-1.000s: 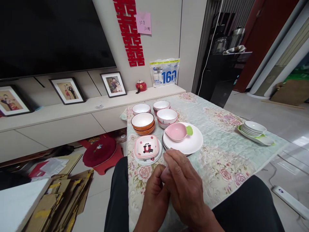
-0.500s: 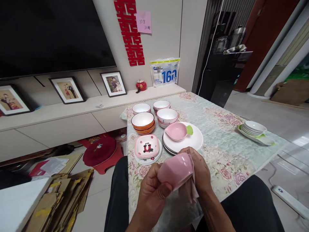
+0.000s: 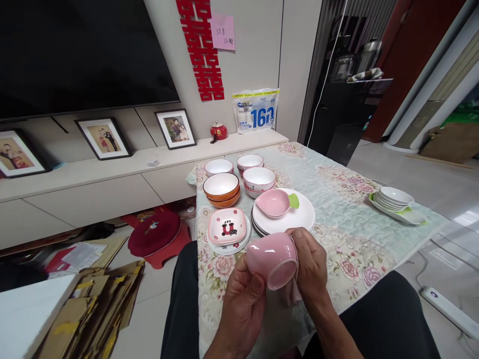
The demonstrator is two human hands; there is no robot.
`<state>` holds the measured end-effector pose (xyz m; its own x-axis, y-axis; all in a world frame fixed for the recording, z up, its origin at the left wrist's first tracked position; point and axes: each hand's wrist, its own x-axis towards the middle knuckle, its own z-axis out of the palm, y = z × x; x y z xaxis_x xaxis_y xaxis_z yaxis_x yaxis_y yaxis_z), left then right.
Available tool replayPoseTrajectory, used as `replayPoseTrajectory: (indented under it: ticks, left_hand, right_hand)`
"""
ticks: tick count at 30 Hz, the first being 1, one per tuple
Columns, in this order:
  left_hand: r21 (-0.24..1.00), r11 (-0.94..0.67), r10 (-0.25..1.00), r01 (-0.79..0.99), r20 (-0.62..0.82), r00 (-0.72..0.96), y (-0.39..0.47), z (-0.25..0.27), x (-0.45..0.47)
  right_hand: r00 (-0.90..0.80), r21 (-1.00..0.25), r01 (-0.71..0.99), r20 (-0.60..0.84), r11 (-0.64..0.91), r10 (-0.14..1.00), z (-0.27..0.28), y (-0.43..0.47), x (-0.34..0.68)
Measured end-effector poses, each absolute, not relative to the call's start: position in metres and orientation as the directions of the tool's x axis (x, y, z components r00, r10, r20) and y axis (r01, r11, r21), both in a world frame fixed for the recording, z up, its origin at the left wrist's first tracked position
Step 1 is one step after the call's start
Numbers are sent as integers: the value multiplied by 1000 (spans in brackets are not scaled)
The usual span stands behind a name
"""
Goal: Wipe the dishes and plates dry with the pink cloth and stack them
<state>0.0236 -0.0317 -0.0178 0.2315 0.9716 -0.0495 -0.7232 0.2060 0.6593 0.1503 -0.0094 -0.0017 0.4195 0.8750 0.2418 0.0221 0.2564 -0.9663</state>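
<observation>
A glossy pink bowl (image 3: 262, 254) is held up above the near table edge, tipped so its pale foot ring faces me. My left hand (image 3: 243, 294) grips its left side, thumb across the outer wall. At the other side my right hand (image 3: 309, 259) is closed round a light pink cloth (image 3: 294, 293), which is pressed to the bowl and hangs below it. Just beyond sits a pink leaf-tailed dish (image 3: 275, 203) on a stack of white plates (image 3: 305, 214). Left of these, a square cat-patterned dish (image 3: 226, 217) rests on small round plates (image 3: 243, 243).
Orange bowls (image 3: 222, 194) and red-rimmed bowls (image 3: 259, 182) stand stacked further back. Several small white dishes (image 3: 394, 195) lie on a green-edged plate (image 3: 407, 215) at the table's right. Flattened cardboard (image 3: 82, 309) and a red stool (image 3: 155, 239) are on the floor at left.
The bowl has turned in my hands, so its underside now shows more. My right hand and the cloth have shifted slightly round it.
</observation>
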Motion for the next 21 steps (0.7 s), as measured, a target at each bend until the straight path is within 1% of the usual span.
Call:
replayPoseTrajectory:
  ticks: [2, 5, 8, 10, 13, 15, 17, 21]
  left_hand:
    - [663, 230, 967, -712, -74, 243, -31, -16, 24]
    - [662, 292, 951, -690, -120, 287, -33, -9, 23]
    - [629, 379, 919, -679, -174, 353, -35, 1, 23]
    - [560, 423, 906, -713, -252, 340, -35, 7, 24]
    - [445, 425, 876, -788, -422, 234, -32, 10, 24]
    - [422, 403, 854, -812, -493, 168, -30, 8, 24]
    - [426, 374, 858, -824, -496, 133, -28, 5, 24]
    - [441, 314, 899, -840, -424, 114, -28, -1, 25]
  right_hand:
    - [430, -942, 158, 335, 295, 839, -4, -11, 154]
    - [413, -857, 380, 494, 348, 765, -7, -14, 158]
    - [289, -719, 566, 632, 404, 719, -5, -18, 156]
    - [164, -596, 644, 720, 479, 675, -2, -20, 150]
    - [19, -430, 692, 814, 580, 580, 0, -23, 141]
    - [-27, -377, 694, 838, 614, 545, 0, -23, 137]
    - [-47, -369, 678, 842, 636, 538, -1, -23, 136]
    - [-37, -387, 645, 845, 659, 533, 3, -23, 136]
